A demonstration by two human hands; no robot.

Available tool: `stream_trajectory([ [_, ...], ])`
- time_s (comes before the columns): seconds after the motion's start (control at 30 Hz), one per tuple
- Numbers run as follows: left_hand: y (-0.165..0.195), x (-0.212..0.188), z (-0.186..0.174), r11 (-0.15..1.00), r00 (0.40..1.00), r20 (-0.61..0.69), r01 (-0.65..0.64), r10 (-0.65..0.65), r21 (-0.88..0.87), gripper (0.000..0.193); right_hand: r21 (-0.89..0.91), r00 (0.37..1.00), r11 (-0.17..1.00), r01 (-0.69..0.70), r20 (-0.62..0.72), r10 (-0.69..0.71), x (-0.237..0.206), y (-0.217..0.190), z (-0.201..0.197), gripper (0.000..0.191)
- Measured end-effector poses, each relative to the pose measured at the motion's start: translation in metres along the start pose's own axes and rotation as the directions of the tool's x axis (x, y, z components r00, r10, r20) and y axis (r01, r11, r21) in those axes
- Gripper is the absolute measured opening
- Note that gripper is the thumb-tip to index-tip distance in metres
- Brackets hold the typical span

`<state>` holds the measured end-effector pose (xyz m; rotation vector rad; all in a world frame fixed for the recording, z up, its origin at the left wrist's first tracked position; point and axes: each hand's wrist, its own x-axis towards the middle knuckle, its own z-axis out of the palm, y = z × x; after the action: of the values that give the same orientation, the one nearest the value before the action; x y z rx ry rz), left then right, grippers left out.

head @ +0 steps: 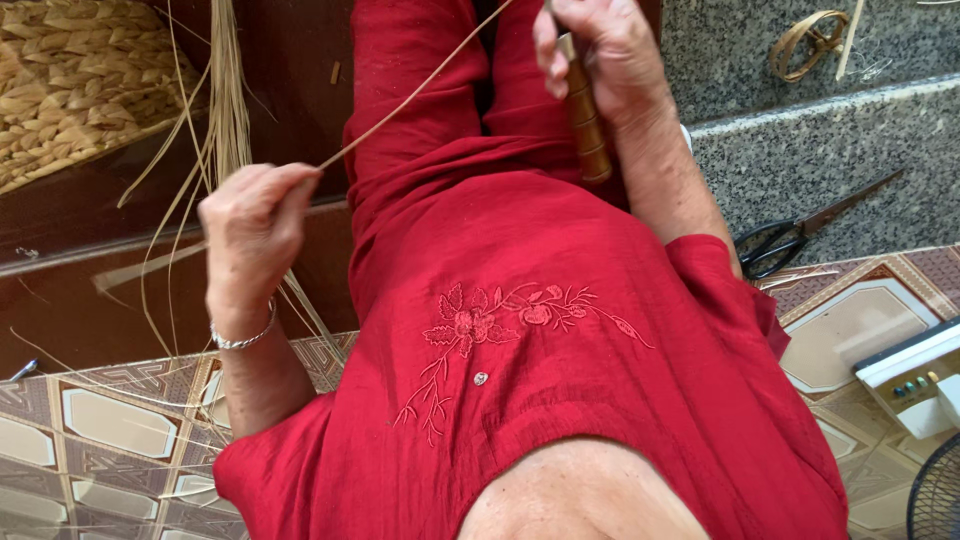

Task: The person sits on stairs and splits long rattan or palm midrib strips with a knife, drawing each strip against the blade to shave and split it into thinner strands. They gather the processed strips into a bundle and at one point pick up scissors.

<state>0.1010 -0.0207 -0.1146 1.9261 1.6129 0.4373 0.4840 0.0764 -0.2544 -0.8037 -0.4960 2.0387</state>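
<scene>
Head view shows me a thin straw strand (420, 90), light, springy, likely easy to snap; best pinched near its end. My left hand (255, 230) has its grip closed on that end, above the lap. My right hand (600, 50) is clamped around a brown wooden tool handle (588, 125). Black-handled scissors (790, 238) lie on the granite step (820, 140), a white boxy device (915, 380) on the patterned floor (100, 430).

Even daylight, bright, soft shadows only. My red dress (560, 330) is saturated and sharp at its embroidery. Below that, my chin blurs, too close. Left of the dress, glare streaks the glossy brown step (60, 300). My right hand (600, 50) looks slightly motion-soft.
</scene>
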Motion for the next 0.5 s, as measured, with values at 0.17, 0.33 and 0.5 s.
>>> stream_trajectory([
  [0.17, -0.020, -0.019, -0.010, 0.973, 0.997, -0.058, 0.065, -0.054, 0.222, 0.006, 0.015, 1.000, 1.000, 0.011, 0.010, -0.011, 0.003, 0.001, -0.012, 0.023],
  [0.33, -0.017, 0.003, 0.019, 0.973, 0.951, 0.216, 0.231, -0.222, -0.018, 0.031, -0.102, 0.999, 0.993, -0.053, 0.002, 0.053, -0.003, 0.004, 0.012, 0.013],
  [0.5, 0.016, 0.045, 0.080, 0.974, 0.988, 0.155, 0.026, 0.009, -0.226, 0.036, -0.049, 0.990, 0.995, -0.092, 0.098, 0.096, -0.011, 0.014, 0.037, 0.042],
])
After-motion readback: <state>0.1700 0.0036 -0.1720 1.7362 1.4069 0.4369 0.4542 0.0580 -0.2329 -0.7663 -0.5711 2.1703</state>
